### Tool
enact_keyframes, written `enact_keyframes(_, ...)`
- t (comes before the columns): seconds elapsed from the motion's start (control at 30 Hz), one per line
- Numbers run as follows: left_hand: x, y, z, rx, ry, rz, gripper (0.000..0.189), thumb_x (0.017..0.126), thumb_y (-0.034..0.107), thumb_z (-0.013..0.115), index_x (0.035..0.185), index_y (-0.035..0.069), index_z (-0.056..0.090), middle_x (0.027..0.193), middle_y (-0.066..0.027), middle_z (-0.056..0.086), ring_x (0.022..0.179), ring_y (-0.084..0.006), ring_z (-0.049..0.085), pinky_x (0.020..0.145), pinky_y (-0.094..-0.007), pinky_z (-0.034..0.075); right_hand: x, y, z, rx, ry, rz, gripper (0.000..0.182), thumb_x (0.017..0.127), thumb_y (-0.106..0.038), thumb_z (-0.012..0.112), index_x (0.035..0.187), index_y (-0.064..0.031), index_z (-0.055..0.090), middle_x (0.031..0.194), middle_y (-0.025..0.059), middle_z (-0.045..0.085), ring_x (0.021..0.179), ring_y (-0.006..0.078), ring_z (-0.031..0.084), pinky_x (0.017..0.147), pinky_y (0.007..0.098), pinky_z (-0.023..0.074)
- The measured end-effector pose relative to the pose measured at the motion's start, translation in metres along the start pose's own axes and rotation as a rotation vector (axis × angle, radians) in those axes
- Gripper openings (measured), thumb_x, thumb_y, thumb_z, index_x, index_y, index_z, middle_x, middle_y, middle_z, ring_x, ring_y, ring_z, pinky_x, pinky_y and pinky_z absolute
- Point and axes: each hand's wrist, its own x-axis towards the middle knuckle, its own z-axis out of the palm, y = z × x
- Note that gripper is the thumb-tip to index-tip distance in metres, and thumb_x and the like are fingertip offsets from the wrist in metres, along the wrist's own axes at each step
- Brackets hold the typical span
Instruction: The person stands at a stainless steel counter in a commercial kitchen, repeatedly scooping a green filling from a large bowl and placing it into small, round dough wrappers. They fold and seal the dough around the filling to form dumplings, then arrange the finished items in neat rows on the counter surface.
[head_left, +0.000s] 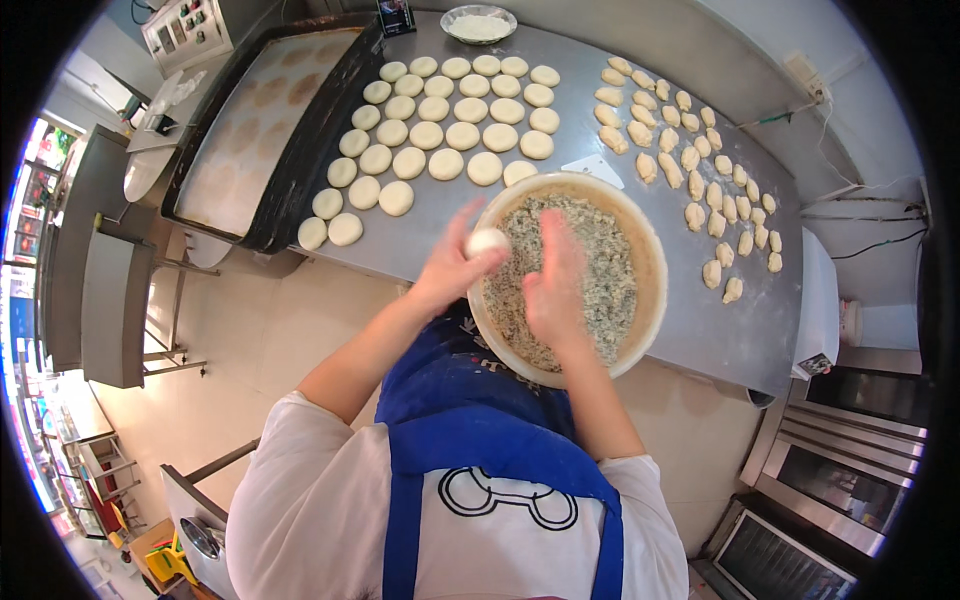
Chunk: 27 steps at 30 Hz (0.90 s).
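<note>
My left hand (454, 262) is shut around a smooth white dough ball (486, 242), at the left rim of a large round bowl (651, 300). A crumbly, grey-green speckled filling (607, 262) covers the bottom of this bowl. Over the filling is my right hand (555, 289), blurred by motion, its fingers stretched out and its thumb apart. Nothing shows in it. Left of the bowl, flattened round dough pieces (445, 164) lie in rows on the metal table (577, 67). Small lumps of unshaped dough (670, 170) are scattered on the right.
A white plastic scraper (596, 169) lies just behind the bowl. At the back stands a metal dish of flour (480, 27), with a dark upright device (396, 16) beside it. A black-rimmed baking tray (259, 127) borders the table's left side. Glass-fronted ovens (840, 480) stand at lower right.
</note>
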Motion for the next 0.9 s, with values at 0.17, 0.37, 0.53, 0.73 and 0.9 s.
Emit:
enact_keyframes(0.17, 0.021, -0.077, -0.083, 1.361, 0.169, 0.353, 0.063, 0.085, 0.032, 0.070, 0.139, 0.009, 0.046, 0.131, -0.0151, 0.052, 0.117, -0.0303, 0.051, 0.098, -0.0490, 0.040, -0.012, 0.055, -0.062, -0.115, 0.088, 0.233, 0.038, 0.093, -0.021, 0.057, 0.126, -0.0032, 0.058, 0.143, 0.0198, 0.045, 0.133, 0.0383, 0.040, 0.111, 0.0456, 0.0304)
enact_keyframes(0.37, 0.062, -0.082, -0.071, 1.575, 0.160, 0.306, 0.078, 0.087, 0.055, 0.056, 0.146, 0.008, 0.037, 0.148, -0.0201, 0.036, 0.139, -0.0379, 0.029, 0.110, -0.0605, 0.019, -0.050, 0.087, -0.098, -0.454, 0.092, 0.275, 0.025, 0.091, -0.018, 0.060, 0.112, -0.0042, 0.065, 0.133, 0.0170, 0.052, 0.123, 0.0356, 0.049, 0.104, 0.0452, 0.0382)
enact_keyframes(0.53, 0.071, -0.083, -0.070, 1.708, -0.044, 0.181, 0.084, 0.089, 0.061, 0.050, 0.153, 0.013, 0.025, 0.158, -0.0206, 0.018, 0.148, -0.0381, 0.007, 0.113, -0.0645, 0.006, -0.060, 0.105, -0.093, -0.607, 0.092, 0.155, 0.016, 0.087, -0.014, 0.066, 0.099, -0.0041, 0.069, 0.125, 0.0133, 0.057, 0.115, 0.0337, 0.054, 0.098, 0.0443, 0.0426)
enact_keyframes(0.73, 0.097, -0.091, -0.091, 1.679, 0.068, 0.246, 0.081, 0.090, 0.063, 0.047, 0.154, 0.017, 0.026, 0.160, -0.0189, 0.014, 0.149, -0.0362, 0.004, 0.114, -0.0639, 0.003, -0.063, 0.105, -0.090, -0.616, 0.122, 0.100, 0.012, 0.084, -0.012, 0.069, 0.094, -0.0057, 0.070, 0.118, 0.0107, 0.062, 0.109, 0.0320, 0.058, 0.094, 0.0439, 0.0445)
enact_keyframes(0.9, 0.100, -0.083, -0.085, 1.842, -0.178, 0.550, 0.075, 0.091, 0.060, 0.045, 0.152, 0.018, 0.032, 0.160, -0.0168, 0.016, 0.149, -0.0353, 0.007, 0.116, -0.0616, 0.004, -0.058, 0.106, -0.091, -0.621, 0.127, 0.063, 0.017, 0.083, -0.007, 0.067, 0.100, -0.0076, 0.069, 0.116, 0.0106, 0.062, 0.102, 0.0313, 0.061, 0.090, 0.0426, 0.0467)
